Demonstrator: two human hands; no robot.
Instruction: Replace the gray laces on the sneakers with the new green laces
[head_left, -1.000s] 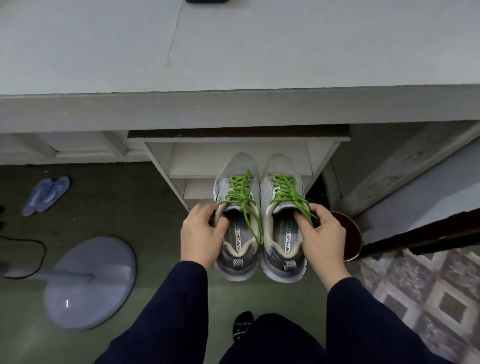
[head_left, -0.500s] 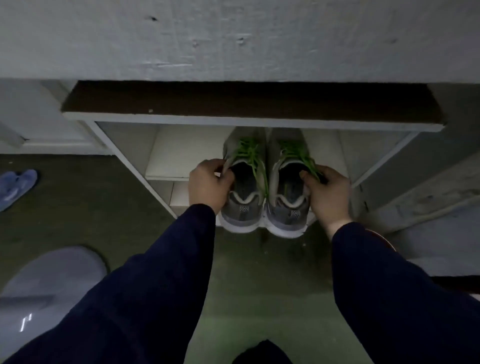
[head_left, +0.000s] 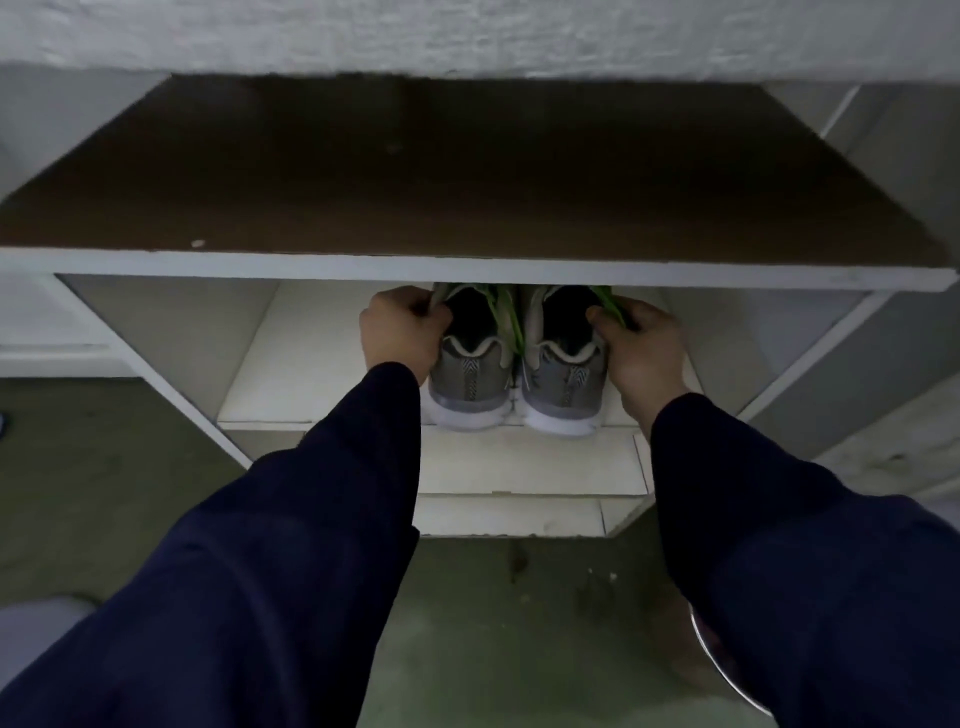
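Two grey sneakers stand side by side, heels toward me, on a white shelf (head_left: 311, 384) inside a low rack. My left hand (head_left: 402, 332) grips the collar of the left sneaker (head_left: 470, 379). My right hand (head_left: 641, 343) grips the collar of the right sneaker (head_left: 563, 382). Green laces (head_left: 511, 325) show at the shoe openings. The toes and most of the lacing are hidden under the rack's top board.
The rack's brown top board (head_left: 467, 166) juts out just above my hands. A lower white shelf (head_left: 519, 462) lies below the shoes. Green floor (head_left: 498, 623) spreads in front. A round metal-rimmed object (head_left: 727, 670) sits by my right sleeve.
Both hands have carried the sneakers forward from above the floor into the rack, and they now rest on the shelf. My head has come down closer to the rack.
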